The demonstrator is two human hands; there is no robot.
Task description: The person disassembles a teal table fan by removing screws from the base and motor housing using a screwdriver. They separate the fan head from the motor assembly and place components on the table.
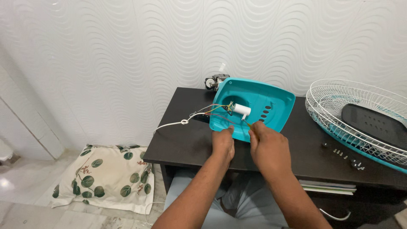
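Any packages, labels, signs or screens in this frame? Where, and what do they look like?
None visible: no package, label, sign or screen.
Nearest thing to printed matter: flat stack of papers or books on the shelf under the dark desk, right side; pale edges, no markings readable.
Both hands hold the teal fan housing, which shows no sticker.

I see bare worktop (pixel 182 144) left of my hands, with only a white cord (pixel 169 125) across it. On the right, small screws (pixel 341 153) and the wire fan guard (pixel 356 114) block the way. The teal cover (pixel 271 101) stands right in front.
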